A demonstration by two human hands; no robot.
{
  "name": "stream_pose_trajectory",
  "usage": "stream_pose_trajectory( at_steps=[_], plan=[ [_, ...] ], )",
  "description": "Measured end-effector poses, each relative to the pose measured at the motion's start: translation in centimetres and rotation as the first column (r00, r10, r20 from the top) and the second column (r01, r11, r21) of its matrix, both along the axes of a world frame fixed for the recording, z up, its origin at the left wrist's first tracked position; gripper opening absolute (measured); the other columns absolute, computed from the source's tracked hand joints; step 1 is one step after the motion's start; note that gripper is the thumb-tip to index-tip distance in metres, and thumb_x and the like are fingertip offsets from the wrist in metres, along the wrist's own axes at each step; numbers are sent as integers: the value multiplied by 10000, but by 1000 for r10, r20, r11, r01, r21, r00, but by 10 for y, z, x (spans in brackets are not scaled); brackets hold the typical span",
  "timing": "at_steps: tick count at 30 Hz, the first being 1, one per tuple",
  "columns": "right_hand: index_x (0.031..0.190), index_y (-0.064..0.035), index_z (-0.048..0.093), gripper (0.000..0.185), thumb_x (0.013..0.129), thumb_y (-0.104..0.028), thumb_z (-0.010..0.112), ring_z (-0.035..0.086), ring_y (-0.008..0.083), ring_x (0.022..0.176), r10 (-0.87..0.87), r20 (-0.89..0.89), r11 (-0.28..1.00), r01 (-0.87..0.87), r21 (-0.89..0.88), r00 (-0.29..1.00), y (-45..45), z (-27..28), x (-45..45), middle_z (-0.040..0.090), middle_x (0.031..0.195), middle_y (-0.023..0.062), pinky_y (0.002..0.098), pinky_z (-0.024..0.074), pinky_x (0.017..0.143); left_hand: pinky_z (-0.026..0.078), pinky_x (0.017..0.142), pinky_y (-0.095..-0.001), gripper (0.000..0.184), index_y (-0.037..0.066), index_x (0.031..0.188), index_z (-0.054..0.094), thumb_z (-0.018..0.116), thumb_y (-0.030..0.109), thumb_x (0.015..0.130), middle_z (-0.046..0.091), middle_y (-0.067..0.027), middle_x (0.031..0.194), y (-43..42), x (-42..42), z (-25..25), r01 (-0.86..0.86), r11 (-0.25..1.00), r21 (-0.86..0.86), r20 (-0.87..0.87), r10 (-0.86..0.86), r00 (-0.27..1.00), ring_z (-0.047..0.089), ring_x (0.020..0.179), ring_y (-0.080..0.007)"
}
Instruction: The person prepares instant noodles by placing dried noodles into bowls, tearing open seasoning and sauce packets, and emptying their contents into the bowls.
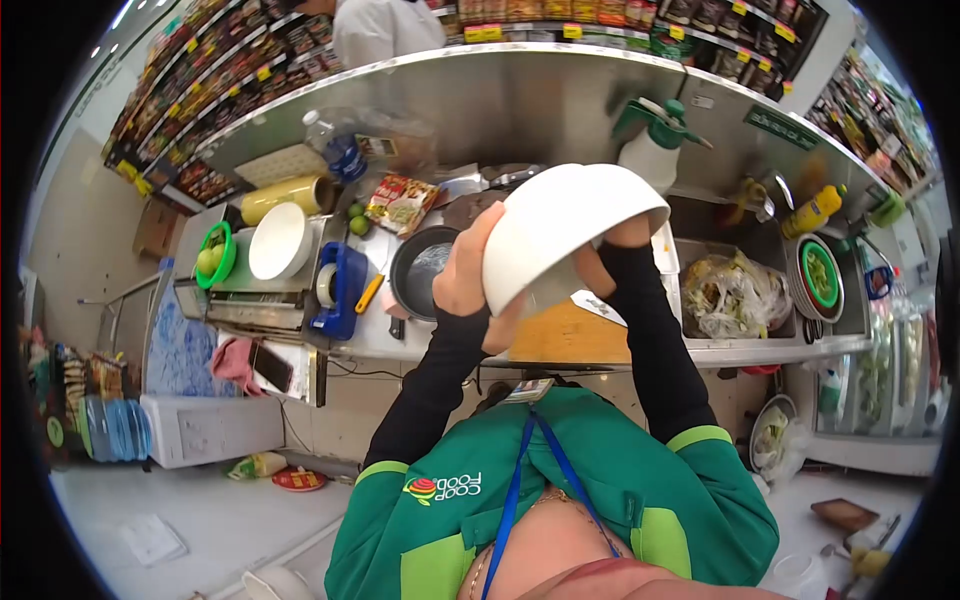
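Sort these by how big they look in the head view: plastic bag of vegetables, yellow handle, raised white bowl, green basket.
Largest to smallest:
1. Raised white bowl, seemingly nearer the camera, which may exaggerate it
2. Plastic bag of vegetables
3. Green basket
4. Yellow handle

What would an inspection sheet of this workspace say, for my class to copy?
Surface: steel counter, with a wooden board near its front edge.
Job's things: white bowl, tilted, held above the counter.
Clutter: dark pan, red packet, blue dispenser, bagged greens.
Hands: left hand grips the bowl's side; right hand partly hidden, grip unclear.
Cables: dark cord below the counter.
Surroundings: stocked shelves; person in white beyond the counter.
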State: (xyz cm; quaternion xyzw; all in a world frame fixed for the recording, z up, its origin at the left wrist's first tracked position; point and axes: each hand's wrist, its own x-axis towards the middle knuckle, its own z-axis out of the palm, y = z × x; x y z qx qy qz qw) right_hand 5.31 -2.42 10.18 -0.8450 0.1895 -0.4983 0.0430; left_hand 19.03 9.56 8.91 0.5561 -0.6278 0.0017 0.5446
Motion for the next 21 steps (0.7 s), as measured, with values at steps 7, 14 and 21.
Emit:
stream_pose_trajectory(
  at_steps=[7, 14, 21],
  plan=[
    [1085, -13, 548, 340, 826, -233, 565, 631, 207, 737, 295, -41, 455, -103, 885, 954, 20, -54, -38, 609, 822, 113, 306, 498, 657, 472, 823, -331, 513, -34, 1252, 439, 552, 197, 807, 593, -221, 1091, -18, -25, -36, 72, 992, -103, -88, -81, 993, 615, 967, -304],
    [1040, 40, 559, 311, 874, -224, 564, 623, 189, 745, 602, 406, -335, -244, 910, 688, 44, -87, -77, 622, 886, 128, 283, 518, 659, 494, 838, -318, 441, 35, 1228, 484, 604, 52, 804, 587, -215, 1121, -9, -13, -65, 51, 992, -116, -42, -56, 998, 612, 1005, -301],
    [954, 27, 591, 217, 884, -174, 548, 551, 159, 836, 731, 338, -158, -336, 929, 592, 1, -92, -84, 600, 903, 92, 301, 440, 777, 470, 829, -299, 384, -27, 1217, 465, 472, 214, 918, 589, -171, 1096, 42, 18, -76, -255, 956, -147, -275, 209, 939, 591, 993, -262]
  ],
)
